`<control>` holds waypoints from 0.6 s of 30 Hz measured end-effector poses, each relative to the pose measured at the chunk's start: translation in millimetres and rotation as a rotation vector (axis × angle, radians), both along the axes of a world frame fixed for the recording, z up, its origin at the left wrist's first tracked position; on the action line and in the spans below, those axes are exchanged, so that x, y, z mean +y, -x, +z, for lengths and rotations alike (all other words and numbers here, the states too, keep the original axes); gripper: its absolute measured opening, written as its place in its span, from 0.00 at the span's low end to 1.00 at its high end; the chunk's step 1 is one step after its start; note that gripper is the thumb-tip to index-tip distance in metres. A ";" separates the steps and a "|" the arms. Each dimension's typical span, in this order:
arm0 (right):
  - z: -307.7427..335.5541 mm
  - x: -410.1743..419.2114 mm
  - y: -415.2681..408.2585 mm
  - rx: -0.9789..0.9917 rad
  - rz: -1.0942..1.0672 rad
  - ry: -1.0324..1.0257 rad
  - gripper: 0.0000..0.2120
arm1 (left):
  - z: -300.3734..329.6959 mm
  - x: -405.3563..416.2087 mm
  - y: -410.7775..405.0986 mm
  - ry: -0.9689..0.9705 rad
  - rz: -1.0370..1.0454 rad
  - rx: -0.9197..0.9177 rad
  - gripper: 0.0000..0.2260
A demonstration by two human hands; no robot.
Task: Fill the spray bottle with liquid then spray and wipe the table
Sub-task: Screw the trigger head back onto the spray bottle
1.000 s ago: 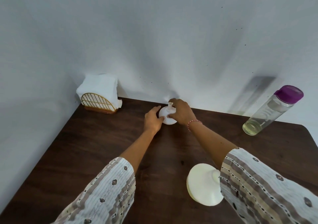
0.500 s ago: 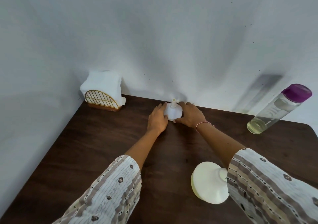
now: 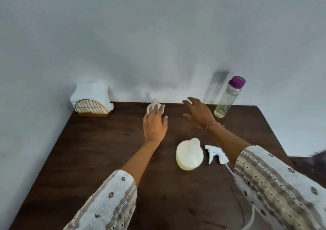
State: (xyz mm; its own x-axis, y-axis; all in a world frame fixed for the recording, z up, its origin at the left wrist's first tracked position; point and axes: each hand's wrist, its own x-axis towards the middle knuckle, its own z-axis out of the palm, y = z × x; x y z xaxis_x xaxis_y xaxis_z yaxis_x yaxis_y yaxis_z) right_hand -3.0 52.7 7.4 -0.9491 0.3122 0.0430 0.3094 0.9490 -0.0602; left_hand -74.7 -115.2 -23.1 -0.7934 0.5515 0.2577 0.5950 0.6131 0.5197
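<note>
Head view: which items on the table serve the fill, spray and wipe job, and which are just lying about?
Job items:
spray bottle body
trigger sprayer head, off the bottle
clear bottle of liquid
small white funnel, under the left hand
napkins in the wire holder, likely for wiping

Lying about:
nothing else visible on the table

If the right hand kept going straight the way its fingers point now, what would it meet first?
The right hand is open, fingers aimed toward the wall behind the table's far edge. It would probably reach that wall first; the purple-capped bottle stands off to its right, though depth is unclear.
</note>
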 end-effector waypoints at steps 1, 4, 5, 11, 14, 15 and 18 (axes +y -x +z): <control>5.1 -0.1 -16.2 0.030 -0.046 0.018 0.26 | 5.7 -1.9 -9.1 -0.033 0.014 -0.021 0.20; 15.1 -5.4 -65.4 0.106 -0.166 0.057 0.25 | 22.2 -3.4 -33.6 -0.124 -0.032 -0.047 0.20; 16.0 -7.4 -78.9 0.121 -0.192 0.061 0.24 | 28.2 -1.3 -41.7 -0.148 -0.058 -0.062 0.20; 14.4 -25.5 -143.2 0.134 -0.312 0.107 0.22 | 51.2 12.7 -92.4 -0.151 -0.212 -0.047 0.21; 12.2 -28.1 -160.6 0.139 -0.350 0.150 0.22 | 58.1 23.2 -119.8 -0.129 -0.303 0.092 0.20; 11.2 -29.2 -164.4 0.141 -0.368 0.169 0.23 | 57.9 26.9 -129.5 -0.113 -0.338 0.211 0.20; 1.8 -28.9 -178.7 0.120 -0.426 0.230 0.26 | 43.8 37.9 -164.4 0.014 -0.526 0.444 0.20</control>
